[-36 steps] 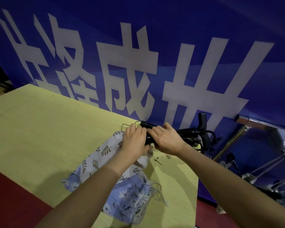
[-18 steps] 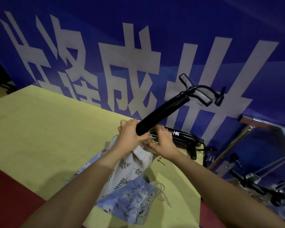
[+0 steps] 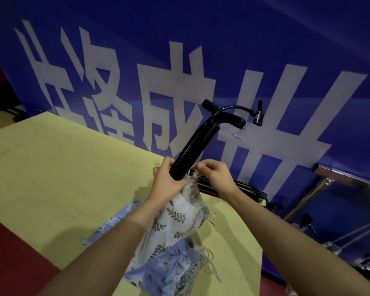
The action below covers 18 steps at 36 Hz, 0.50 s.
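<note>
Behind the yellow table [image 3: 62, 167] hangs a blue banner [image 3: 265, 50] with large white Chinese characters, of which 成 reads plainly. A second ago the black hand pump [image 3: 192, 146] lay flat at the table's far edge under both hands; now it slants up over that edge, its T-handle [image 3: 233, 119] and hose [image 3: 237, 107] raised against the banner, with the left hand [image 3: 167, 184] wrapping its fingers round the barrel's lower end. Above the same edge the right hand [image 3: 216, 178], wrist bent, pinches the top of a leaf-printed fringed cloth [image 3: 175, 221] that hangs down onto the table, and a second black pump [image 3: 250, 190] lies along the table's far edge.
</note>
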### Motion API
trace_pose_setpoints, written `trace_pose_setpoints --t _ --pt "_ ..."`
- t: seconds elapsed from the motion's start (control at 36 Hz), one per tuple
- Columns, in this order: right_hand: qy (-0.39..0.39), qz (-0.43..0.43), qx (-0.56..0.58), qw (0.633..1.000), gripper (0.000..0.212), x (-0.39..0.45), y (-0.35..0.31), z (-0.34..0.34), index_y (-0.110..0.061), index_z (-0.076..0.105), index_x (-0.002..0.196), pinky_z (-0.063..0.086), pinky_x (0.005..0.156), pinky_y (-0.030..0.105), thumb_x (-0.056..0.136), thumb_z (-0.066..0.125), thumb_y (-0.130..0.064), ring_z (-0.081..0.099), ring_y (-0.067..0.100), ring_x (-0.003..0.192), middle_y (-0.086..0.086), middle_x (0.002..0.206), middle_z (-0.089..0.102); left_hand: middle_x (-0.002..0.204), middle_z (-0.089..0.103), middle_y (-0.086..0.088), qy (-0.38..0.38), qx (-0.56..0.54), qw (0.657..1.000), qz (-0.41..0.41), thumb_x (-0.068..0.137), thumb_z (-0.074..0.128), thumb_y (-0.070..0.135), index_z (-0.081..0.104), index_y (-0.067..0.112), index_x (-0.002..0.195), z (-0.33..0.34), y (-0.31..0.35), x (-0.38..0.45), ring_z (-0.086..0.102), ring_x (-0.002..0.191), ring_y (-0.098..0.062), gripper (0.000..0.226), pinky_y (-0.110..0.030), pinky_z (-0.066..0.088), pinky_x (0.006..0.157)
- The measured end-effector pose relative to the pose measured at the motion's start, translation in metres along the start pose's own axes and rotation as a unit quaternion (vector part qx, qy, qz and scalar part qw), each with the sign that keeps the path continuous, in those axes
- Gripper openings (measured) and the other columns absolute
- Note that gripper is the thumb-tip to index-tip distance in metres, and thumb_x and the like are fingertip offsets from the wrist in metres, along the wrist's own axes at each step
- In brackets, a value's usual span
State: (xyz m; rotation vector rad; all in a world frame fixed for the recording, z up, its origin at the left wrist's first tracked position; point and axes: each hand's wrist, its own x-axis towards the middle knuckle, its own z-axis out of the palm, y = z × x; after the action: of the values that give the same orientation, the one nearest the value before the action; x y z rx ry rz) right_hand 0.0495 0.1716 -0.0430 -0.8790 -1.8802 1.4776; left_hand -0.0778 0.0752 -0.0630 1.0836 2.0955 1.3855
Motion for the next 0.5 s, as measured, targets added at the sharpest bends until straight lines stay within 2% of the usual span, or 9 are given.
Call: trace_pose_setpoints --t 0.08,0.17,0.19,0.25,0.31,0.33,0.39,0.44,0.5 --pt "0.005 0.02 0.086 0.996 0.013 0.002 -0.005 -0.002 -0.003 0.06 0.098 0.044 0.069 0.025 0.096 0.048 -0.006 0.049 0.011 0.063 0.002 0.067 0.052 0.096 0.049 -0.002 -0.008 0.003 1.0 0.002 0.07 0.071 0.01 0.044 0.02 0.098 0.002 0.0 -0.002 0.037 0.102 -0.019 0.041 -0.017 0.033 0.063" --pt "-0.032 0.027 0.143 0.989 0.035 0.004 -0.01 -0.004 -0.011 0.056 0.121 0.04 0.066 0.024 0.086 0.057 -0.013 0.05 0.014 0.069 0.008 0.08 0.054 0.101 0.046 -0.005 -0.026 0.003 1.0 -0.009 0.07 0.07 0.009 0.042 0.023 0.098 0.004 -0.002 -0.002 0.035 0.1 -0.018 0.042 -0.018 0.033 0.063" --pt "-0.049 0.023 0.132 0.99 0.04 0.004 -0.012 -0.003 -0.015 0.057 0.122 0.041 0.069 0.025 0.083 0.061 -0.018 0.053 0.016 0.075 0.01 0.088 0.057 0.103 0.045 -0.006 -0.03 0.005 0.999 -0.012 0.07 0.07 0.009 0.041 0.024 0.098 0.005 -0.002 -0.002 0.035 0.099 -0.017 0.043 -0.019 0.034 0.063" --pt "-0.046 0.016 0.11 0.993 0.034 0.004 -0.016 -0.001 -0.018 0.062 0.118 0.045 0.073 0.023 0.085 0.066 -0.023 0.061 0.014 0.087 0.009 0.101 0.063 0.102 0.043 -0.006 -0.032 0.01 0.999 -0.013 0.07 0.07 0.009 0.041 0.025 0.1 0.006 -0.001 -0.002 0.035 0.101 -0.018 0.044 -0.023 0.038 0.07" --pt "0.012 0.012 0.108 0.994 0.022 0.004 -0.017 0.0 -0.015 0.064 0.109 0.046 0.065 0.012 0.088 0.065 -0.021 0.063 0.008 0.081 0.011 0.098 0.067 0.094 0.042 0.003 -0.042 0.033 0.999 -0.006 0.073 0.068 0.008 0.044 0.023 0.107 0.005 0.001 -0.002 0.033 0.109 -0.022 0.045 -0.032 0.043 0.084" --pt "0.036 0.008 0.106 0.994 0.021 0.005 -0.016 0.0 -0.011 0.064 0.107 0.046 0.061 0.01 0.088 0.065 -0.021 0.064 0.012 0.079 0.018 0.097 0.067 0.093 0.042 0.007 -0.051 0.062 0.997 0.0 0.075 0.067 0.009 0.045 0.022 0.112 0.005 0.001 -0.002 0.033 0.112 -0.024 0.046 -0.037 0.043 0.09" --pt "0.055 0.007 0.098 0.994 0.025 0.005 -0.01 0.0 -0.005 0.064 0.107 0.047 0.061 0.012 0.088 0.066 -0.022 0.066 0.024 0.088 0.028 0.11 0.062 0.111 0.046 0.005 -0.068 0.15 0.986 0.01 0.077 0.066 0.015 0.043 0.026 0.125 0.005 0.0 -0.001 0.033 0.116 -0.027 0.054 -0.042 0.04 0.094" --pt "0.051 0.015 0.102 0.993 0.019 0.003 -0.006 0.003 -0.012 0.064 0.105 0.05 0.063 0.011 0.088 0.066 -0.021 0.068 0.018 0.092 0.021 0.111 0.066 0.127 0.037 0.001 -0.09 0.226 0.97 0.009 0.079 0.065 0.019 0.034 0.035 0.137 0.006 -0.005 -0.001 0.034 0.116 -0.029 0.067 -0.042 0.039 0.094" --pt "0.041 0.019 0.109 0.993 0.016 0.0 -0.002 0.004 -0.019 0.064 0.103 0.053 0.067 0.013 0.087 0.066 -0.017 0.068 0.014 0.096 0.006 0.107 0.071 0.129 0.03 -0.005 -0.12 0.257 0.959 -0.004 0.081 0.061 0.013 0.026 0.044 0.141 0.006 -0.012 -0.002 0.039 0.111 -0.031 0.076 -0.043 0.044 0.089"
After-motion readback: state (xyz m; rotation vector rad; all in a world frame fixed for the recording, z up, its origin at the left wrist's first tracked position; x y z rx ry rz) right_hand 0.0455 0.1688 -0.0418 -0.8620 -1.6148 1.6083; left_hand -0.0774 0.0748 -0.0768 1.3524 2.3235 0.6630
